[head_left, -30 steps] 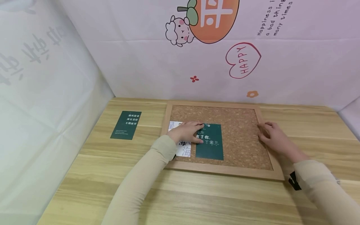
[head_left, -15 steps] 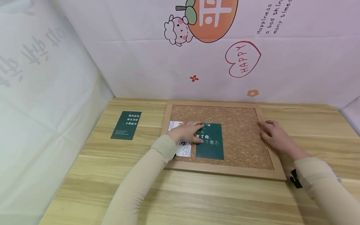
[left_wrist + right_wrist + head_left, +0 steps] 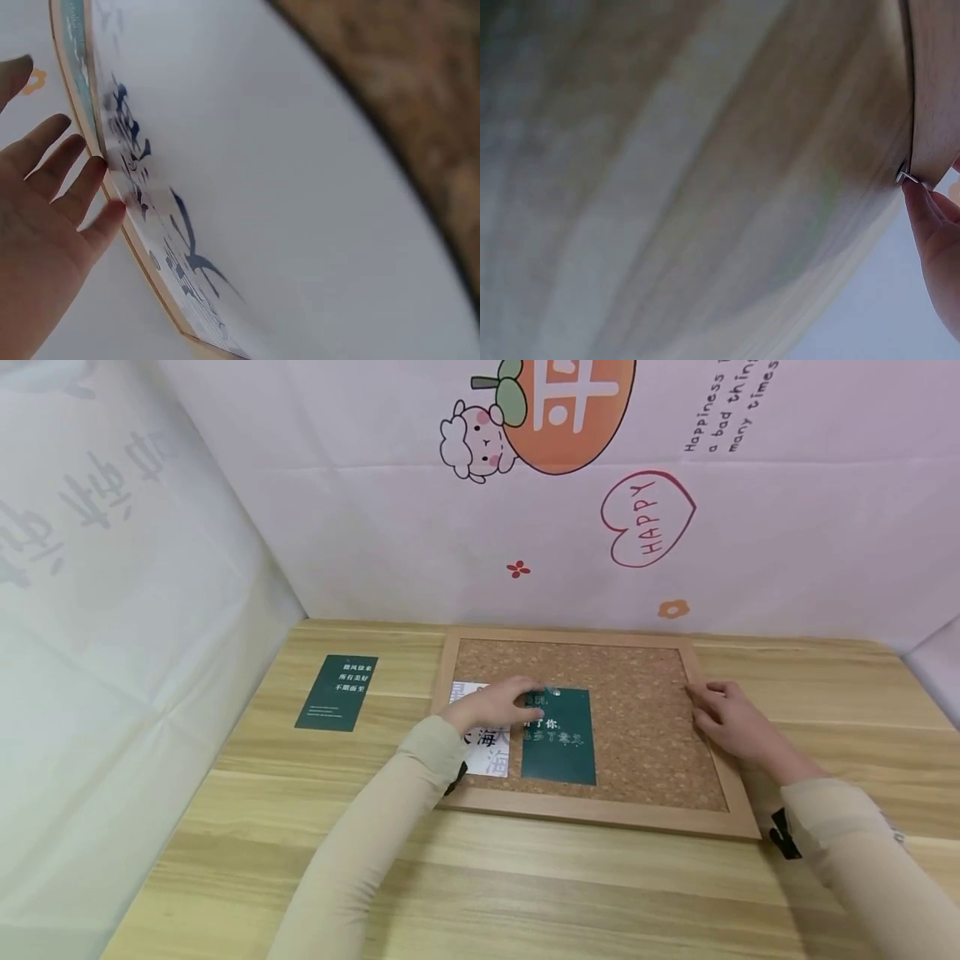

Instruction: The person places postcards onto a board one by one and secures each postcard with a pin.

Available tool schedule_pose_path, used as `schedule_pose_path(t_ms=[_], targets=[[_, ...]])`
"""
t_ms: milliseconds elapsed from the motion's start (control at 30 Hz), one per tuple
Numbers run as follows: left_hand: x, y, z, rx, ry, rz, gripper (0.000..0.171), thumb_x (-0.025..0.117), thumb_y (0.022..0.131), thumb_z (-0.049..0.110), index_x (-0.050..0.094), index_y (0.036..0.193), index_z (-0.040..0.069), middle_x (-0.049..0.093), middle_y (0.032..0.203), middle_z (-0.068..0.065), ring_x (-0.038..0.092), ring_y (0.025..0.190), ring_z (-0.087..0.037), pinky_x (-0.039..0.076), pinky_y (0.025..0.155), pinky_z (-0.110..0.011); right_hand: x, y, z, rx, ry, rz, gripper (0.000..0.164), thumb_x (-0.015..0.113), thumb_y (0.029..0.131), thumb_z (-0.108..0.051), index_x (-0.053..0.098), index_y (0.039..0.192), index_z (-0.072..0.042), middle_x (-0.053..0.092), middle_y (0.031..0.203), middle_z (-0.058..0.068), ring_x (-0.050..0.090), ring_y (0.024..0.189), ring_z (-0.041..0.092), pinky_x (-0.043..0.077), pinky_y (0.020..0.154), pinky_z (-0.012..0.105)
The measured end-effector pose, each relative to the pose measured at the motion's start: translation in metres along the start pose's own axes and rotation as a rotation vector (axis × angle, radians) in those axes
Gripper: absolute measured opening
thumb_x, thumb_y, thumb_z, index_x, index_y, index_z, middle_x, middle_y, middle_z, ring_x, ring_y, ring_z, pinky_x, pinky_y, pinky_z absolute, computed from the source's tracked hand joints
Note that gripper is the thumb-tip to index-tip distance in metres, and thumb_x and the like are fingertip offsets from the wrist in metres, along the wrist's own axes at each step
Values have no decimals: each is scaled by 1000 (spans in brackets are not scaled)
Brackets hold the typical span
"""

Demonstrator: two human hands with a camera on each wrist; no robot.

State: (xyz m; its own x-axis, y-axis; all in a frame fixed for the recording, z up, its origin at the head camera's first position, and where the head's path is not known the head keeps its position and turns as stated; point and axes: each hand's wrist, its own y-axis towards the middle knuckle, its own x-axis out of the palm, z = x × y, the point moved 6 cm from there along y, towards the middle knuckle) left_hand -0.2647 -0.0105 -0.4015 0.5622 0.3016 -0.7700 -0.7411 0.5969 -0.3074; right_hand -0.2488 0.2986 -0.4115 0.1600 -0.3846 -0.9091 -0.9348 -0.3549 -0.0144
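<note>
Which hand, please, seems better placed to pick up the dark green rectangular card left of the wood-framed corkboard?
Probably the left hand: it is nearer that card and seems to hold nothing, while the right hand touches the right edge of the corkboard.

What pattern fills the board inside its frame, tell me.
Speckled brown, like cork; the board shows best in the head view.

Green card [image 3: 558,764], speckled brown corkboard [image 3: 641,727]
</note>
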Motion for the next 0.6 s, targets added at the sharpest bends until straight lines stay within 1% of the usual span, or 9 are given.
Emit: schedule_pose_path(t_ms=[67,133,233,300,400,467,500,533,600], targets=[[-5,-1,0,18,-51,44,54,51,99,30,35,148,12,44,144,-11,47,127,-26,41,107,-41,0,0,1,4,-2,-4,47,44,98,-8,36,138,16,27,131,50,35,116,61,35,93,70],[-12,-4,-3,13,-87,87,52,52,99,26,38,146,9,47,141,-12,50,123,-26,43,105,-41,1,-1,1,2,-6,-5,47,44,98,-8,36,138,16,28,131,50,35,115,61,36,92,70],[-25,-9,-10,-16,-88,175,50,53,97,19,41,144,8,46,145,-12,49,130,-28,41,110,-42,2,-1,2,3,-10,-9,47,44,98,-8,36,139,16,28,131,50,35,115,61,36,92,70],[-36,-13,-18,-44,-77,240,48,54,97,16,43,142,6,47,145,-13,49,130,-29,40,111,-42,3,-1,2,-1,-13,-8,47,44,98,-7,36,138,16,28,131,50,36,115,61,37,91,70],[-52,-24,-32,-114,-47,331,47,54,96,15,44,141,5,47,144,-15,52,126,-31,42,108,-43,3,0,1,0,-9,-8,47,43,98,-7,36,139,16,28,131,50,36,115,61,37,91,69],[-62,-34,-42,-176,-26,377,47,53,97,17,44,141,4,46,144,-16,52,125,-31,42,108,-44,2,0,1,-3,-10,-9,47,43,98,-7,35,139,16,28,131,50,36,115,61,37,91,69],[-67,-39,-47,-214,-26,391,47,52,97,18,42,142,4,45,145,-16,53,123,-32,44,106,-44,2,0,0,-2,-10,-10,47,43,98,-7,35,139,16,28,131,49,36,115,61,37,91,69],[-70,-44,-53,-248,-24,399,49,52,98,20,40,144,6,43,147,-16,58,116,-30,48,101,-43,2,0,0,-2,-11,-11,47,43,98,-7,35,139,16,28,131,49,36,115,61,37,91,69],[-77,-55,-65,-308,-15,425,50,50,99,21,39,145,7,40,150,-16,56,120,-31,47,102,-45,1,1,0,-1,-15,-14,47,43,99,-7,35,139,16,28,131,49,36,115,61,38,91,69]])
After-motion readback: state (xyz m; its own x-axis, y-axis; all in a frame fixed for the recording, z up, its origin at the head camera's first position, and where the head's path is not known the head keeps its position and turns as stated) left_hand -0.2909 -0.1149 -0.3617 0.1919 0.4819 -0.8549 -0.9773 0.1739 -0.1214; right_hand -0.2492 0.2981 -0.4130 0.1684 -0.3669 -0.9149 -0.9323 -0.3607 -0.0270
